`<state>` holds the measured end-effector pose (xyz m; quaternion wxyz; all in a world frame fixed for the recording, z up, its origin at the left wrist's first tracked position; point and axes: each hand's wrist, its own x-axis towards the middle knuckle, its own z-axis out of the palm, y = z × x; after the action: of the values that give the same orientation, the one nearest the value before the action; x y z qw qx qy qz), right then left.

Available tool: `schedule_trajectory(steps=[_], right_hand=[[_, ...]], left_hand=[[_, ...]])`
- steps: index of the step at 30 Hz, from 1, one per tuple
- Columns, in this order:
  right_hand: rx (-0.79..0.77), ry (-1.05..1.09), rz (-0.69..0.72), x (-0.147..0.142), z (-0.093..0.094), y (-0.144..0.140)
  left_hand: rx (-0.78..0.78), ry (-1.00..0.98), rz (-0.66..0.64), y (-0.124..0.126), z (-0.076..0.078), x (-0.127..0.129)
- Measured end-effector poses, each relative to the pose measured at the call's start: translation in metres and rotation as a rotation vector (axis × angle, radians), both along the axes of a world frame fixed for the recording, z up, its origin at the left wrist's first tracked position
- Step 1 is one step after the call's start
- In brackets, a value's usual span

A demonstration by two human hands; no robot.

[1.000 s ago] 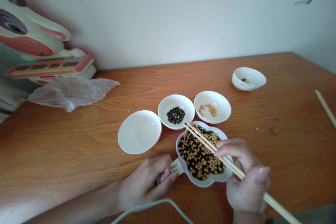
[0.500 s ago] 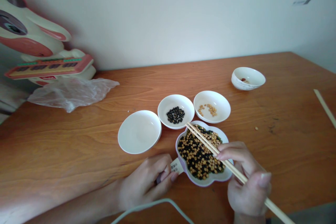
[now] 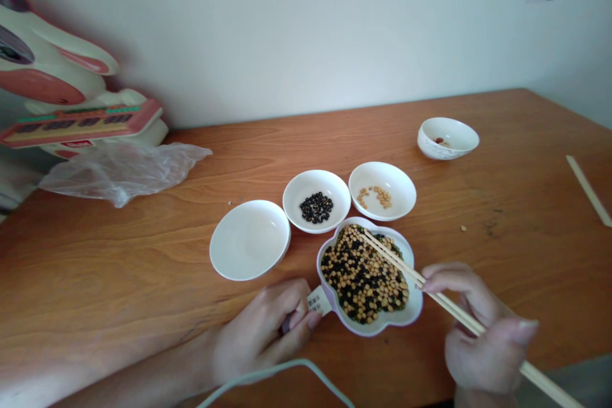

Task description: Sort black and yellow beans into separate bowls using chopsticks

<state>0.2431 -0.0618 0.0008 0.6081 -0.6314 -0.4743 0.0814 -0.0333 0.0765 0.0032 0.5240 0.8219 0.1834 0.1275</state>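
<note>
Wooden table (image 3: 502, 204) against a pale wall, that's your setup. Closest to you, your left hand (image 3: 268, 331) is curled around the labelled handle (image 3: 318, 301) of the flower-shaped dish (image 3: 370, 280), which is full of mixed yellow, black and green beans. Your right hand (image 3: 482, 331) pinches a pair of chopsticks (image 3: 406, 269), tips resting over the beans. Just past the dish sit three white saucers: an empty one (image 3: 249, 239), one with black beans (image 3: 316, 201), one with a few soybeans (image 3: 382, 191). Further back there's a small patterned bowl (image 3: 448, 138) and a crumpled plastic bag (image 3: 122, 169).
</note>
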Motion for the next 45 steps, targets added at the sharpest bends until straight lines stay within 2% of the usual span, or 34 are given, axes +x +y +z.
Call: schedule_trajectory(steps=[10, 20, 27, 37, 42, 45], right_hand=[[-0.004, 0.096, 0.112, 0.003, 0.001, 0.002], [-0.067, 0.016, 0.145, -0.003, -0.004, 0.003], [-0.028, 0.012, 0.108, -0.002, -0.006, 0.005], [0.018, 0.068, 0.079, -0.003, -0.001, 0.004], [0.15, 0.091, -0.009, -0.006, 0.007, 0.002], [0.275, 0.115, -0.117, -0.007, 0.011, 0.005]], left_hand=[[0.001, 0.006, -0.002, 0.0, 0.0, 0.001], [0.0, 0.016, 0.004, 0.0, -0.002, 0.0], [0.011, -0.006, 0.012, 0.0, 0.002, 0.002], [-0.005, 0.018, -0.007, 0.001, -0.001, 0.0], [-0.007, 0.009, -0.008, 0.0, -0.004, 0.0], [-0.011, 0.016, -0.01, 0.0, -0.006, -0.001]])
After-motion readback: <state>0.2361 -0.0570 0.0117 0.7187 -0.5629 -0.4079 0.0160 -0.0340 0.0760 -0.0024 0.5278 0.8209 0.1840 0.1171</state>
